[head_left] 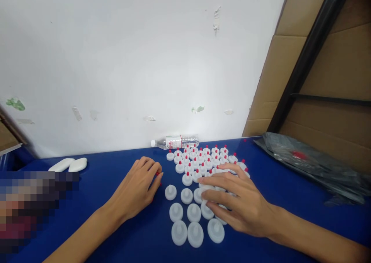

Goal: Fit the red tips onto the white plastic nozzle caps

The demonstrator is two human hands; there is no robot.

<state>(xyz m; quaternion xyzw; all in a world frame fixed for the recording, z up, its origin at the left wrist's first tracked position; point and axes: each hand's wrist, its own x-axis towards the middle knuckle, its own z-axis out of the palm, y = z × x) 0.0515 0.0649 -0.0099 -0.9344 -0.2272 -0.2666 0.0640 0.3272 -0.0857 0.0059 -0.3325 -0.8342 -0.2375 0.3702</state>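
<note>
Several white plastic caps [187, 212] without tips lie in rows on the blue table [110, 236] in front of me. Behind them stand several white caps with red tips [199, 158]. My right hand [232, 201] lies flat over the right side of the plain caps, fingers stretched out and touching them. My left hand [139, 187] rests on the table left of the caps, fingers curled around small red tips [158, 174] that show at the fingertips.
A clear water bottle [175, 141] lies on its side against the white wall. Two white oval objects [68, 164] sit at the far left. A dark plastic bag [313, 164] and cardboard sheets [333, 73] stand at the right.
</note>
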